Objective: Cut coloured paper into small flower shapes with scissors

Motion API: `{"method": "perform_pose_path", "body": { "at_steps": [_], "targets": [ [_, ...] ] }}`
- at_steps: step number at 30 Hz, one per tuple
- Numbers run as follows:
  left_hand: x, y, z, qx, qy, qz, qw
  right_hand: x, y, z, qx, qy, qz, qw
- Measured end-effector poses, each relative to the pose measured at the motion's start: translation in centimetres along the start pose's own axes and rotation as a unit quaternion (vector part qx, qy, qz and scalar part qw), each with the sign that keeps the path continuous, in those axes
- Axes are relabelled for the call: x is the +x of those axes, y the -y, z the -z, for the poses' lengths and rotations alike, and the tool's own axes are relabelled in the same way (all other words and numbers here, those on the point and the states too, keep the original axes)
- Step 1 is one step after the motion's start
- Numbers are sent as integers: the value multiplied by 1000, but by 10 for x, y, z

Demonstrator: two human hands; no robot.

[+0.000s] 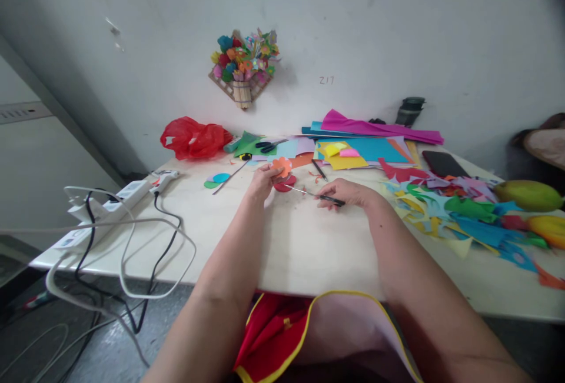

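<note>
Pinched between the fingers of my left hand [263, 180] is an orange paper flower [282, 165] with a scalloped edge. Below it on the table lies a red paper piece [285, 184]. My right hand [346, 193] is closed round the dark handles of a pair of scissors [304, 191]. Their blades point left, just under the orange flower, and I cannot tell whether they touch the paper. A black pen [319, 170] and small orange scraps lie behind the scissors. Green and blue paper circles [217, 179] rest left of my left hand.
Paper offcuts [459, 206] and fruit [529, 195] cover the right side. Coloured sheets [379, 150], a second pair of scissors [270, 146] and a red plastic bag [194, 137] line the back. A power strip [106, 212] with loose cables stands at the left edge.
</note>
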State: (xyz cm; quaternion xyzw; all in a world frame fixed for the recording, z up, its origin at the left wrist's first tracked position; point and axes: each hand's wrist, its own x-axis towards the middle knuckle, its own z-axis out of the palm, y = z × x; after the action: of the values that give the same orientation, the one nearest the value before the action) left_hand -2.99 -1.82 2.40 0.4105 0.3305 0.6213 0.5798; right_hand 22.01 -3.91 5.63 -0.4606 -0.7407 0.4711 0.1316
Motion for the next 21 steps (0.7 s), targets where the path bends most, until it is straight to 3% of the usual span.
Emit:
{"method": "perform_pose_path", "body": {
  "at_steps": [5,11,18,21],
  "targets": [
    [5,5,3,-5,-23,-8,1000,12,-8,-4,-104,-72,-23,992],
    [4,8,-4,22,7,-11,1000,21,-9,-9,-310,-220,-15,925],
    [2,9,-7,68,45,-7,997,17,0,-15,-354,-235,-56,904],
    [1,9,-7,76,52,-7,996,20,-3,-15,-326,-275,-61,902]
  ]
}}
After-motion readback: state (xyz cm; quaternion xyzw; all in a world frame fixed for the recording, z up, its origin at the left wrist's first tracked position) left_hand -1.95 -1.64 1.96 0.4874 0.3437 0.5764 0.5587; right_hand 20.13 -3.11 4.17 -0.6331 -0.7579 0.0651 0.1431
